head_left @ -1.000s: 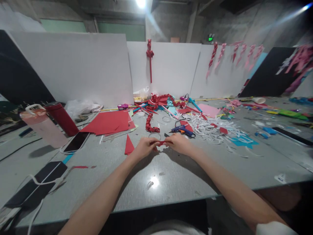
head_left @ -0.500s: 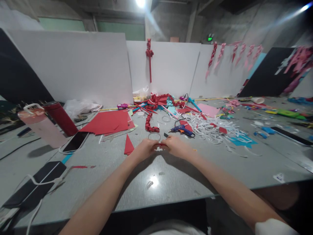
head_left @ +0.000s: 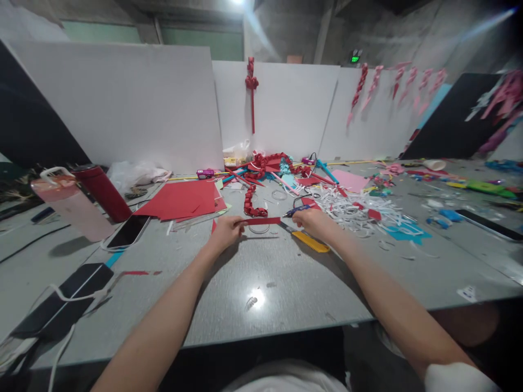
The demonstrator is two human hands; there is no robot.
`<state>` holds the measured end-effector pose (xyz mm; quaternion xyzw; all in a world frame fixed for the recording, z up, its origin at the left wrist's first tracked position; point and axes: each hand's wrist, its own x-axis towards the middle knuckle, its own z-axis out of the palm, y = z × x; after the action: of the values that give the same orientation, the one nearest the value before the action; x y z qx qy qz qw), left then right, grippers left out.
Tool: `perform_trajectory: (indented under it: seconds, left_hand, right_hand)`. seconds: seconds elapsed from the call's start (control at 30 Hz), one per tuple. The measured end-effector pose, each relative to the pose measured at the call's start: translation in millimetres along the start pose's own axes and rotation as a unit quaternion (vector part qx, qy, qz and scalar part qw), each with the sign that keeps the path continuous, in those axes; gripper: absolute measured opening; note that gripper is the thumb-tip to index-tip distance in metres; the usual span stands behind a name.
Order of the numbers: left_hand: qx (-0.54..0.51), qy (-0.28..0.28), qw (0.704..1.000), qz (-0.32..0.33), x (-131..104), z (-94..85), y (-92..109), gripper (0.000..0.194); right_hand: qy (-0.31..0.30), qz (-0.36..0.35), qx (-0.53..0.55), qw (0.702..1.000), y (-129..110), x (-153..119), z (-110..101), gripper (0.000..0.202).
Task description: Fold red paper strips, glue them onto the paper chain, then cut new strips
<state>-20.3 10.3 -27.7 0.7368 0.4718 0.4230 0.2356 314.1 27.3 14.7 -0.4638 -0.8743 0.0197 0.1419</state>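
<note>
A left hand (head_left: 229, 231) pinches a narrow red paper strip (head_left: 263, 221) at its three o'clock; light pressure should avoid creases. The right hand (head_left: 315, 221) nears a blue plastic glue gun (head_left: 296, 210), grip unclear.

The right hand (head_left: 314, 222) partly hides a glue gun (head_left: 297, 210); the top edge crops a lamp (head_left: 238, 1) at twelve o'clock.

The left hand (head_left: 229, 233) pinches 1 flat red paper strip (head_left: 263, 221) by its left end. The right hand (head_left: 314, 222) covers part of the dark-blue glue gun (head_left: 297, 210), near 1 yellow-handled cutter (head_left: 310, 241) on the smooth grey table (head_left: 261, 277).
</note>
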Motion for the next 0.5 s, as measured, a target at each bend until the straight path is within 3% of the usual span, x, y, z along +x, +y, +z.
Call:
perform_trajectory:
  seconds: [0.07,0.13,0.2,0.27,0.33,0.43,0.5]
  left_hand:
    - [-0.029,0.037,0.999,-0.026,2.6,-8.4,-6.1,0.027]
    - [-0.091,0.038,0.994,-0.048,4.0,-11.4,-5.3,0.031]
    - [-0.170,-0.005,0.984,-0.058,3.0,-7.0,2.8,0.037]
    - [-0.240,-0.067,0.967,-0.057,-1.0,3.5,15.4,0.044]
    - [-0.286,-0.136,0.947,-0.058,-7.4,17.0,28.7,0.049]
    - [-0.315,-0.222,0.921,-0.056,-16.5,36.6,43.5,0.051]
    - [-0.303,-0.236,0.922,-0.049,-19.5,46.5,48.3,0.045]
  right_hand:
    - [0.031,-0.003,0.073,0.997,8.3,-0.6,1.1,0.024]
    - [0.079,-0.019,0.146,0.986,5.5,-1.0,3.2,0.029]
    - [0.129,-0.046,0.198,0.971,-9.5,-2.1,5.3,0.031]
    - [0.134,-0.087,0.248,0.956,-32.1,-3.5,7.2,0.040]
    - [0.125,-0.125,0.295,0.939,-55.3,-4.7,9.3,0.041]
    - [0.105,-0.164,0.383,0.903,-79.5,-5.7,14.0,0.028]
    - [0.080,-0.154,0.427,0.887,-85.6,-6.4,17.0,0.031]
